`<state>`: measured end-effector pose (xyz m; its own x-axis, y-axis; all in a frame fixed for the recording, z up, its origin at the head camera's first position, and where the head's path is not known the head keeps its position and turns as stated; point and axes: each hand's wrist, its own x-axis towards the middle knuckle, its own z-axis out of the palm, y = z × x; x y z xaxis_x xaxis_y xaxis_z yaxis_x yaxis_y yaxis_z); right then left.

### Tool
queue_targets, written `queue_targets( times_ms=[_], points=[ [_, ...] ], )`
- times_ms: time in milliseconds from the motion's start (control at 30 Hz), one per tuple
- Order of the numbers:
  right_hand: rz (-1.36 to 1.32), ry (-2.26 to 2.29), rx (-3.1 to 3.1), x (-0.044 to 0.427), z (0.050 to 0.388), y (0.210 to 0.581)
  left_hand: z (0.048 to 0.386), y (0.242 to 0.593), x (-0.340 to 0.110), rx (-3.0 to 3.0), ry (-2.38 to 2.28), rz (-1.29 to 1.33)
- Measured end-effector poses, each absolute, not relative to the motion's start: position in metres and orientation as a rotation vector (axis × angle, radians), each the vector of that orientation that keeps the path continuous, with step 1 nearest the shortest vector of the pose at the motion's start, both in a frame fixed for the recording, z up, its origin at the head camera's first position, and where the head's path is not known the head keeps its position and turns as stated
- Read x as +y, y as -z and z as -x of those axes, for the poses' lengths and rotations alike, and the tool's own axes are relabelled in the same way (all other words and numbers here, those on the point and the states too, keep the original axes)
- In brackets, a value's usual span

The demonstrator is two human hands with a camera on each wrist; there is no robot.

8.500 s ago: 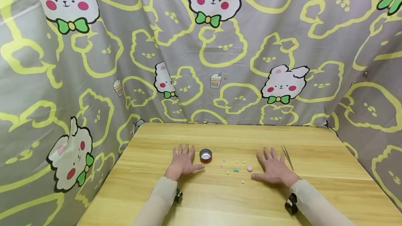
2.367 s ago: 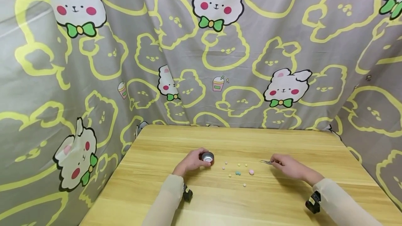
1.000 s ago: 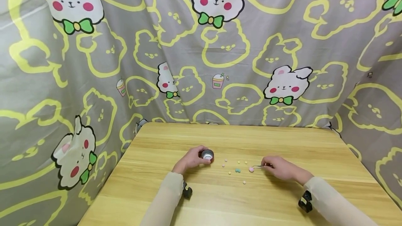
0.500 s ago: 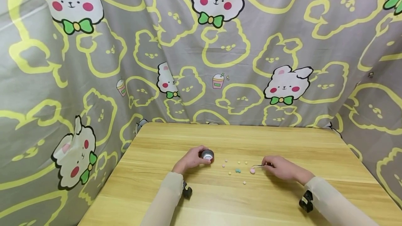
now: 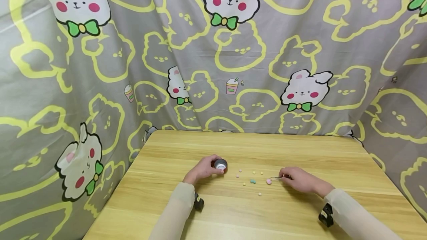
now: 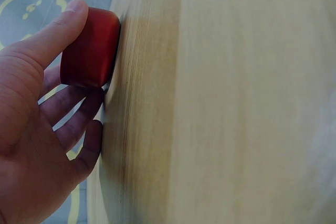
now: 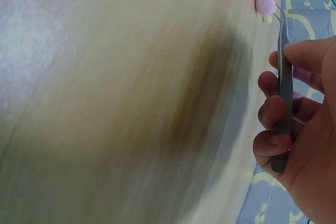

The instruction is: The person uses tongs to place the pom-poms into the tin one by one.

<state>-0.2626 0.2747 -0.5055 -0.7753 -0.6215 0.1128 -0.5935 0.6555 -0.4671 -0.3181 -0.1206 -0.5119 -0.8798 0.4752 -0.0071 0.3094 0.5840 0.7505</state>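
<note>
My left hand [image 5: 204, 168] grips a small round tin, silver inside [image 5: 220, 165], standing on the table. Its red side [image 6: 93, 48] shows in the left wrist view, between thumb and fingers. My right hand [image 5: 301, 179] holds metal tweezers [image 7: 285, 85] with the fingers curled round them. The bent tips are at the large pink ball [image 5: 268, 182], which looks to be on the table; whether they pinch it I cannot tell. Small yellow balls [image 5: 254, 172], two teal balls [image 5: 253, 181], small pink balls [image 5: 237, 176] and a pale ball [image 5: 260, 194] lie between the hands.
The wooden table [image 5: 233, 217] reaches back to a grey curtain [image 5: 200, 55] with yellow outlines and white cartoon animals, which also hangs at both sides. Each wrist wears a small black device, seen below the left sleeve [image 5: 174, 203] and the right sleeve [image 5: 353, 214].
Over the earlier frames my left hand took hold of the tin and my right hand picked up the tweezers and brought them to the large pink ball. That ball has shifted slightly right.
</note>
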Motion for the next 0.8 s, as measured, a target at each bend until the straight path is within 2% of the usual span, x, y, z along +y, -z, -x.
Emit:
queue_targets(
  times_ms=[800],
  points=[
    [1.125, 0.649, 2.813, 0.2740, 0.2670, 0.5073, 0.3209, 0.5135, -0.1213, 2.623, -1.152, -0.658]
  ],
)
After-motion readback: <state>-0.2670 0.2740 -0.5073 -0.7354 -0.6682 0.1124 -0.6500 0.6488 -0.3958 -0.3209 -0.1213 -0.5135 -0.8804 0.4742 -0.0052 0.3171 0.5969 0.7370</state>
